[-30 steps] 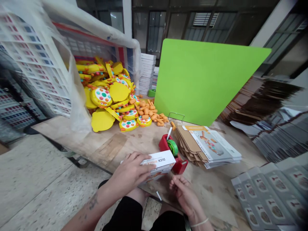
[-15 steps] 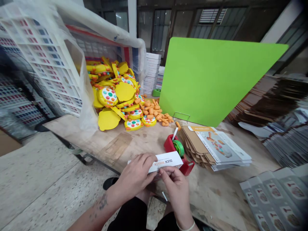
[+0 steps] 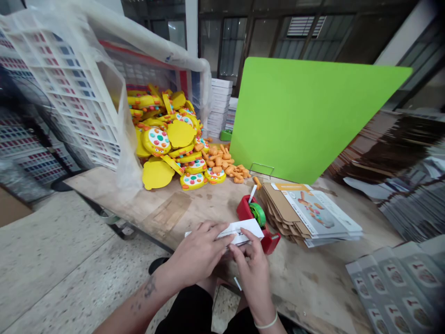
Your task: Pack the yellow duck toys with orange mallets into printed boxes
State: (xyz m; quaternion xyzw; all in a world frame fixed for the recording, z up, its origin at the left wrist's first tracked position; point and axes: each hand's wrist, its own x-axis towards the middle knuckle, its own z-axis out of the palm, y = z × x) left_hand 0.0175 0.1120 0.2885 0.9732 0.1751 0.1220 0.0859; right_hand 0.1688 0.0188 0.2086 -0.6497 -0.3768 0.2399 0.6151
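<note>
Both hands are on a white printed carton [image 3: 255, 227] at the table's near edge, its narrow printed side facing up. My left hand [image 3: 200, 253] lies over the carton's left part, with the fingers bent across the top and gripping it. At the near side, my right hand [image 3: 253, 269] pinches the carton, its index finger on the upper face and its thumb along the near edge. Directly behind the carton stands a red tape dispenser [image 3: 271, 242] with a green roll of tape [image 3: 257, 213]. The carton's underside is hidden.
Yellow duck-shaped toys [image 3: 158, 141] spill from a plastic-lined crate [image 3: 104, 125], beside small orange mallets [image 3: 222, 160]. Flat printed cartons [image 3: 313, 211] lie right of the dispenser. A green board [image 3: 299, 116] stands behind; more cartons [image 3: 399, 287] are stacked at right.
My right index finger has moved up onto the carton's printed top, covering part of the lettering. The left hand's fingers have spread slightly further right along it.
</note>
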